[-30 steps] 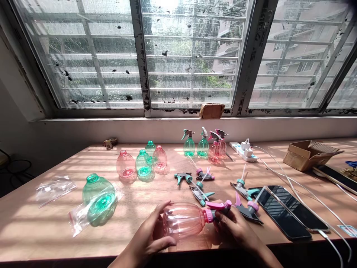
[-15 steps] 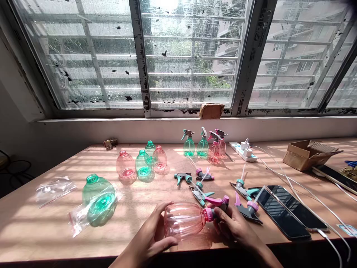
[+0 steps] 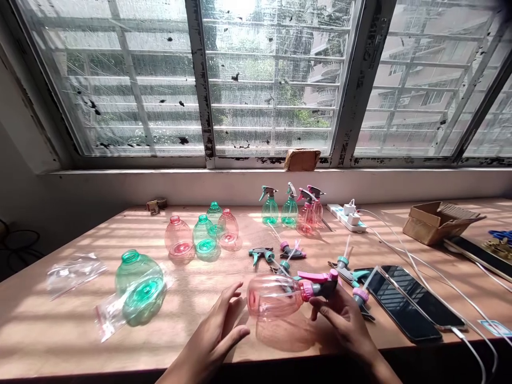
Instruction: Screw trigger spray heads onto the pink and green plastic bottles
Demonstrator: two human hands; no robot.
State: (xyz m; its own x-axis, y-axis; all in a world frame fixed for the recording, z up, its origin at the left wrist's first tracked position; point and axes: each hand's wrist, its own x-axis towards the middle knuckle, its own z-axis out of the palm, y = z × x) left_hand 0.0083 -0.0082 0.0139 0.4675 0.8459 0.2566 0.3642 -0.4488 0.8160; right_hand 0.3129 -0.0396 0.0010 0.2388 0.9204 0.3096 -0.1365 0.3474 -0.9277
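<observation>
A pink see-through spray bottle (image 3: 276,298) lies on its side in the air over the table's front, its pink and grey spray head fitted to the neck and pointing right. My right hand (image 3: 344,314) grips it around the spray head and collar. Just left of the bottle's base, my left hand (image 3: 220,325) has its fingers apart and holds nothing. Behind the bottle lie loose spray heads, among them a green and grey one (image 3: 262,256) and a pink and grey one (image 3: 292,250). Another pink-collared spray head (image 3: 360,296) is partly hidden by my right hand.
A headless green bottle (image 3: 138,282) stands at left by clear plastic bags (image 3: 74,272). Several headless bottles (image 3: 178,240) stand farther back. Complete spray bottles (image 3: 270,208) stand near the wall. Phones (image 3: 404,309), cables, a power strip (image 3: 346,217) and a cardboard box (image 3: 436,226) occupy the right.
My left hand has let go of the bottle's base and drawn slightly left. The bottle, in my right hand, has moved up and to the right.
</observation>
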